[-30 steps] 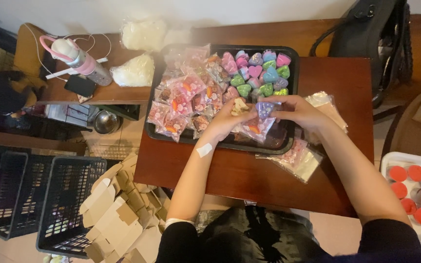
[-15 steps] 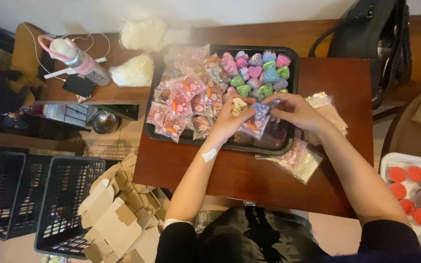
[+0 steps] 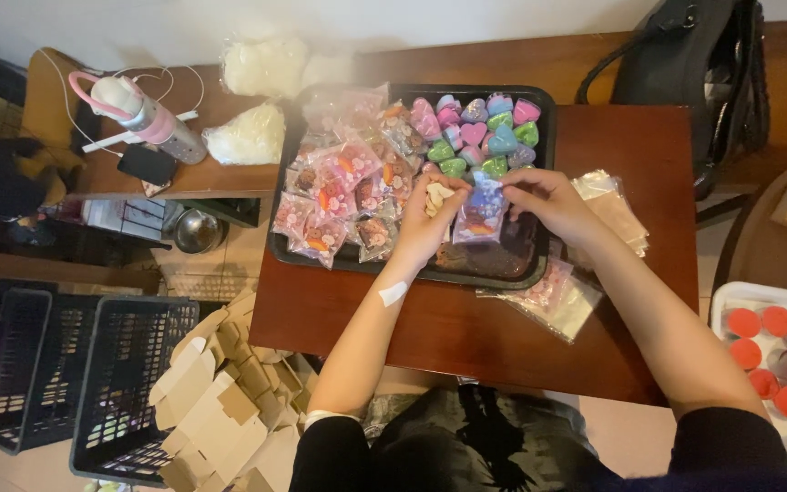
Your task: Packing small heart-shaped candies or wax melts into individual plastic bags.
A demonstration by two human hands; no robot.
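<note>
**Kid:** What are the two hands holding?

**Helper:** A small clear bag (image 3: 480,214) with blue and purple bits inside. It is over the black tray (image 3: 539,264), near the tray's front right corner.

**Kid:** Which hand has it?

**Helper:** Both. The right hand (image 3: 553,202) pinches the bag's top right edge with its fingertips. The left hand (image 3: 430,223) is curled against the bag's left side, and something small and pale sits in its fingers too. Neither hand is loose or flat.

**Kid:** Which way does the bag point?

**Helper:** Its long side runs from the back of the tray to the front. The top end points to the back, at the heart-shaped boxes (image 3: 485,137). I can't tell if that end is open.

**Kid:** Where are the fingers from the bag?

**Helper:** One hand on each side. The bag sits right between them, touching both. The right hand is nearer its top.

**Kid:** What else is near the tray?

**Helper:** Filled pink bags (image 3: 343,196) lie in the tray's left half. Empty clear bags (image 3: 612,205) lie just right of the tray. Folded card boxes (image 3: 220,401) are on the floor, in front of the tray and to its left.
</note>
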